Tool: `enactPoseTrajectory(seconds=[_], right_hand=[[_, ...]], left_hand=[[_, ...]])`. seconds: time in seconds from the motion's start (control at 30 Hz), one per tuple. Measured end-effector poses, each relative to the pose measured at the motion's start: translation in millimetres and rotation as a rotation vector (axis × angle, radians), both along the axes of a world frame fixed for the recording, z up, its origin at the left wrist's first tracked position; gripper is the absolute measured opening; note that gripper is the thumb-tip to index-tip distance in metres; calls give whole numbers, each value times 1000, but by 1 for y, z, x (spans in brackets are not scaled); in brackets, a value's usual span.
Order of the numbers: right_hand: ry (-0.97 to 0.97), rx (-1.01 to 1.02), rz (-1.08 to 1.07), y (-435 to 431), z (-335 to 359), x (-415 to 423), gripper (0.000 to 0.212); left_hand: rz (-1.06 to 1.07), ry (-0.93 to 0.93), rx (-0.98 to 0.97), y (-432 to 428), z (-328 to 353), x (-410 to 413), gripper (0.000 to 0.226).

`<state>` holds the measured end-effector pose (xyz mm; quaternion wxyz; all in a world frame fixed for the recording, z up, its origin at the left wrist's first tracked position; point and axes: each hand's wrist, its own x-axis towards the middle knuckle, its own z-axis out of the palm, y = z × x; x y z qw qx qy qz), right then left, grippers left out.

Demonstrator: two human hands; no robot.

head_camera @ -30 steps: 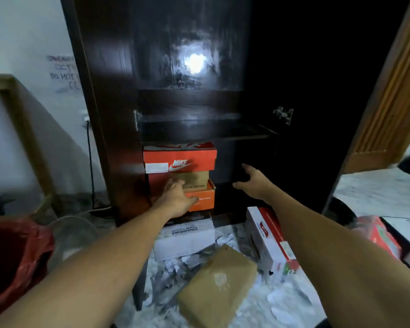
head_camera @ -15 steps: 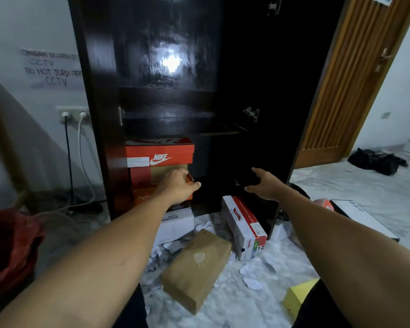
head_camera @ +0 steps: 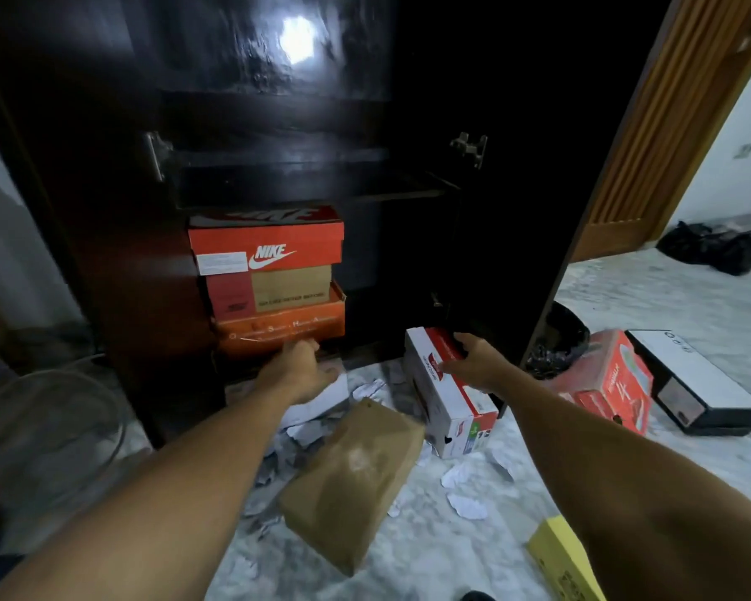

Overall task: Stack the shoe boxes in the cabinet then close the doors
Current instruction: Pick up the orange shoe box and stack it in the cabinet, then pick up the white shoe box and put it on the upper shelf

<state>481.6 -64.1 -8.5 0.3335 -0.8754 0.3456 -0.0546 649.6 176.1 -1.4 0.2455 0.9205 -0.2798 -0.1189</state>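
- Both hands reach forward and down toward the boxes lying on the floor before the open cabinet [head_camera: 105, 210].
- The right hand [head_camera: 473, 364] lies over the far upper edge of the white-and-red shoe box [head_camera: 447, 396], fingers curled on its red lid; whether it grips or merely touches I cannot tell.
- That box stands on its side just outside the cabinet's right half, its long axis running from the cabinet mouth back toward the person, slightly rightward.
- The left hand [head_camera: 298, 375] is open, fingers spread, hovering over a white box [head_camera: 321, 399] mostly hidden beneath it, below the orange box [head_camera: 278, 334] at the foot of the stack.
- Three boxes are stacked in the cabinet's left half, the Nike box [head_camera: 267, 249] on top; the right half looks empty and dark.
- The right hand is the nearer to the white-and-red box; I judge the coming lift would carry it forward into the cabinet.
- A brown box [head_camera: 352, 479] lies in the foreground, well apart from both hands.
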Motion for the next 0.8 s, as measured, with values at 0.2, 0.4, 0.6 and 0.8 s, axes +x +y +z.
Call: enactPoseTrajectory(seconds=[0.2, 0.4, 0.6, 0.8], right_hand=[[26, 80, -110, -25, -80, -19, 61], [-36, 136, -296, -43, -151, -34, 78], [-168, 169, -404, -47, -199, -29, 96], [-289, 171, -464, -63, -224, -25, 101]], left_hand=[[-132, 94, 29, -72, -83, -18, 49], [-251, 223, 32, -135, -146, -28, 61], [-374, 62, 36, -193, -171, -3, 58], [-506, -38, 40, -250, -189, 28, 65]])
